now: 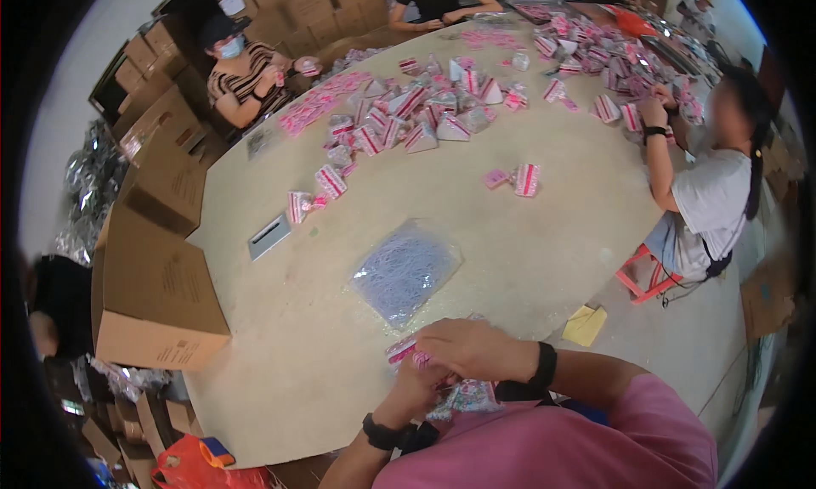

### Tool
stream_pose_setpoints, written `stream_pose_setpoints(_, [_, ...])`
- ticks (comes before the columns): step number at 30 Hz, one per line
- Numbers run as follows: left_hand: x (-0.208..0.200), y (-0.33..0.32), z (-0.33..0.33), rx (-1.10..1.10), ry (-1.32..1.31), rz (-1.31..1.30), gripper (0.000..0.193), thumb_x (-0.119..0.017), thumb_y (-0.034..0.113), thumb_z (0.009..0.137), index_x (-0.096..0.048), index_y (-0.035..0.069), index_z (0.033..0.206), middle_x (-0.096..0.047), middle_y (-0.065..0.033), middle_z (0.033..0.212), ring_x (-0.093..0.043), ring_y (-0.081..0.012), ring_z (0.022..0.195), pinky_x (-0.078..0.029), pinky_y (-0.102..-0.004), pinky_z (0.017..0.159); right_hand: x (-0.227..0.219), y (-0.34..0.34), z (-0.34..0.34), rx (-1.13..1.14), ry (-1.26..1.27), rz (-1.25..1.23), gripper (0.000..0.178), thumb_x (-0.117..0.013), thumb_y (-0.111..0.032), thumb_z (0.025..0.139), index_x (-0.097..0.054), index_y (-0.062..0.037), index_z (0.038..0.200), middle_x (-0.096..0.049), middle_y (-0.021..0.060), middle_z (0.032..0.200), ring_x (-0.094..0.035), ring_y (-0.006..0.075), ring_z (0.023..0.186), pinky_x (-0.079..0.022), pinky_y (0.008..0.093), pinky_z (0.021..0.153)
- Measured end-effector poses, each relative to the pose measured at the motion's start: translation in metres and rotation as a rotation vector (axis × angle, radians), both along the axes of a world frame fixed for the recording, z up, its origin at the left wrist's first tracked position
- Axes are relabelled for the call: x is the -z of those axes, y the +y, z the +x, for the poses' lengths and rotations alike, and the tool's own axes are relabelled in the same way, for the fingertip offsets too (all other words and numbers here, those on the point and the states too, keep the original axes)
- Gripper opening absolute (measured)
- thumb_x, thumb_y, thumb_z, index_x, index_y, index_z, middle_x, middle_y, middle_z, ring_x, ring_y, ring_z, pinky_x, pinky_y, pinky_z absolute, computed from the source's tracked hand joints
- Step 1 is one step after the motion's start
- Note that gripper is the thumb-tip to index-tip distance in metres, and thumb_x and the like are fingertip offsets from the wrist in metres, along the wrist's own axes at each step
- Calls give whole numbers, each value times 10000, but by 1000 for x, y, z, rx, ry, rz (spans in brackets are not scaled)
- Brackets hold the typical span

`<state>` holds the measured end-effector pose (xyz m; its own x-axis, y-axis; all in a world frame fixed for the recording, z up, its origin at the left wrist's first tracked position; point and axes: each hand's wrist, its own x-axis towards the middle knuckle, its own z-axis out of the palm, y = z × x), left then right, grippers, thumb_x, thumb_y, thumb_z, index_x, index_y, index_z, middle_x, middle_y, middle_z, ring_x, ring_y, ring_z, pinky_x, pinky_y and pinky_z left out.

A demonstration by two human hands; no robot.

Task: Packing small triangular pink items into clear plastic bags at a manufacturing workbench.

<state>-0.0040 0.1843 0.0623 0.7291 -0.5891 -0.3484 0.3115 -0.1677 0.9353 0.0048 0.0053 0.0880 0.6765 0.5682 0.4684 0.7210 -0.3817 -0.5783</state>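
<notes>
At the near edge of the table [289, 353], my left hand [415, 390] and my right hand [478, 350] meet, fingers closed around a pink-and-white pack in transparent wrap [398, 351]. My right hand lies over its top and hides most of it. Below them, close to my body, rests a glittery multicoloured bag [469, 397]. Just beyond my hands lies a flat transparent bag of thin pale strands [406, 270]. Further off, a striped wedge-shaped pack [527, 180] has a pink card [496, 178] beside it.
A large pile of wrapped wedge packs [408, 115] and rows of pink cards [323, 102] cover the far side. A grey flat object [269, 237] lies left, near cardboard boxes [157, 285]. Co-workers sit around the table, one on a red stool [646, 277] at right.
</notes>
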Motion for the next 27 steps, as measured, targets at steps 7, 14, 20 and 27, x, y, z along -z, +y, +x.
stream_pose_setpoints(7, [0, 24, -5, 96, 21, 106, 324, -635, 58, 785, -530, 36, 1091, -606, -52, 943, -554, -120, 872, -462, -285, 730, 0, 22, -18, -25, 148, -111, 135, -549, -149, 848, -585, -57, 941, -559, 85, 896, -537, 274, 848, -454, 365, 722])
stream_pose_setpoints(14, [8, 47, -7, 130, -3, 76, 300, -638, 80, 798, -541, 32, 1077, -605, -63, 965, -556, -119, 887, -464, -276, 752, 15, 42, -18, -45, 186, -33, 127, -535, -170, 864, -581, -65, 920, -558, 90, 863, -540, 267, 859, -452, 368, 729])
stream_pose_setpoints(20, [9, 55, -15, -141, -15, 94, 265, -629, 126, 819, -580, 24, 1058, -633, -56, 875, -577, -106, 796, -473, -274, 705, 27, 46, -9, 10, 361, -18, 139, -554, -174, 845, -571, -54, 913, -541, 114, 849, -536, 293, 855, -440, 383, 739])
stream_pose_setpoints(27, [30, 68, -27, -190, -168, 252, 251, -585, 184, 848, -595, 26, 1043, -636, -100, 830, -586, -134, 733, -466, -294, 658, 35, 60, -8, 16, 566, 26, 135, -534, -148, 858, -568, -23, 896, -551, 135, 845, -549, 294, 810, -442, 363, 733])
